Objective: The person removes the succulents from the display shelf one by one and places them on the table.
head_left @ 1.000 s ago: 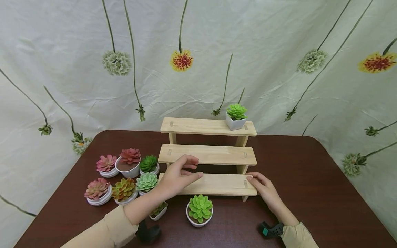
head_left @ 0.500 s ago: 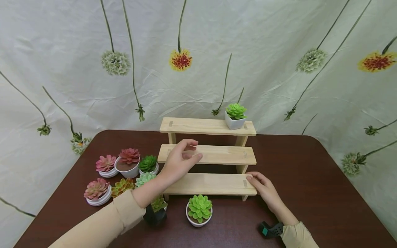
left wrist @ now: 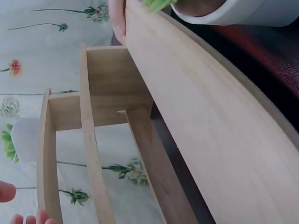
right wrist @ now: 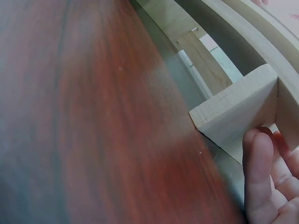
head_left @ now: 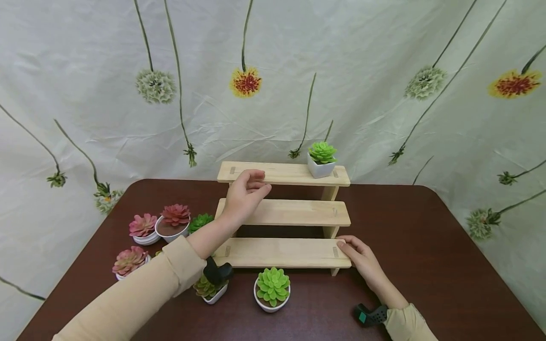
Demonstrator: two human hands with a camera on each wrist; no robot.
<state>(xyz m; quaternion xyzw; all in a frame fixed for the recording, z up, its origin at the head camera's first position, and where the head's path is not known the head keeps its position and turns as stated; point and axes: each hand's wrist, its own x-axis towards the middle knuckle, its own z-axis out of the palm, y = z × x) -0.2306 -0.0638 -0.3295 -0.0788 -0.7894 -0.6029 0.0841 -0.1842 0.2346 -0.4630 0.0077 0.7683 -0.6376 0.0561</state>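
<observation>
A three-tier wooden plant stand (head_left: 283, 212) stands on the table, its steps rising toward the back. My left hand (head_left: 244, 196) hovers in front of the middle and top steps at their left end, fingers loosely bent with nothing between them. In the left wrist view its fingertips (left wrist: 43, 217) show at the lower left corner. My right hand (head_left: 362, 261) grips the right end of the lowest step, thumb on top. The right wrist view shows its fingers (right wrist: 259, 163) against the stand's side leg. A green succulent in a square white pot (head_left: 321, 166) sits on the top step's right end.
A bright green potted succulent (head_left: 271, 290) stands before the lowest step. Another small pot (head_left: 215, 294) is partly covered by the left wrist's black band. Pink and red succulents (head_left: 172, 222) cluster at the left, some hidden by the sleeve. A flowered cloth (head_left: 273, 94) hangs behind.
My left hand has moved up and back, from over the lowest step to the level of the top one. My right hand keeps its hold on the stand.
</observation>
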